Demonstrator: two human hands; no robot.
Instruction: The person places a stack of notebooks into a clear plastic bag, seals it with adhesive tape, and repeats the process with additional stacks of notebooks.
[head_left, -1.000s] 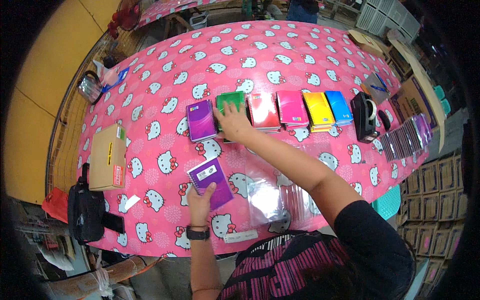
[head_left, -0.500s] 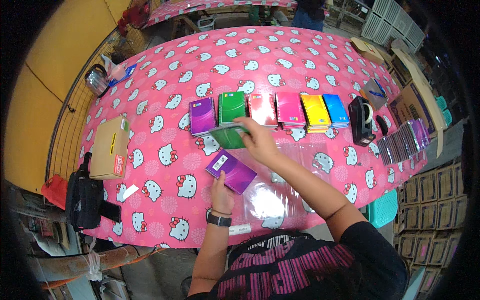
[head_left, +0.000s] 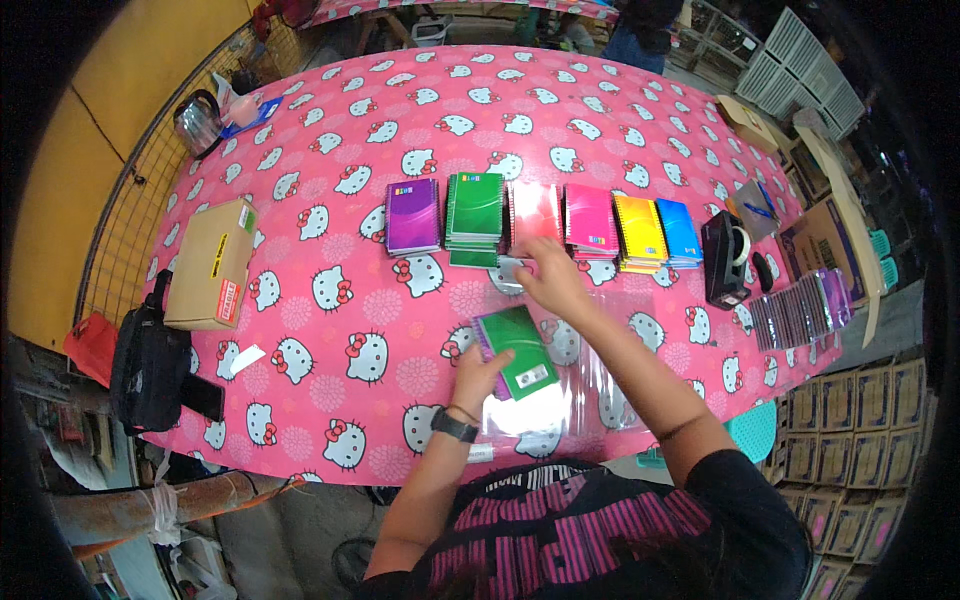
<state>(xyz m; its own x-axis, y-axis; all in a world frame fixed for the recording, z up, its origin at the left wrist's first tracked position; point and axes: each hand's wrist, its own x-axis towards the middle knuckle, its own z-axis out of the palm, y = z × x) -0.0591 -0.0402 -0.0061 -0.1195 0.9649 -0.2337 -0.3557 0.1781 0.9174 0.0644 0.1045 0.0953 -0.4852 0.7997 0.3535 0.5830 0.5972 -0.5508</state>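
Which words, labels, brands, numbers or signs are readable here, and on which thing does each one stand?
I do not copy wording; print stands on:
Cardboard box: red-and-white label and yellow strip, both lettered.
Black shirt: large pink lettering, creased.
Green notebook in the left hand: white label, too small to read.
Purple notebook stack: small coloured emblem, too small.
Brown cartons: print too blurred.
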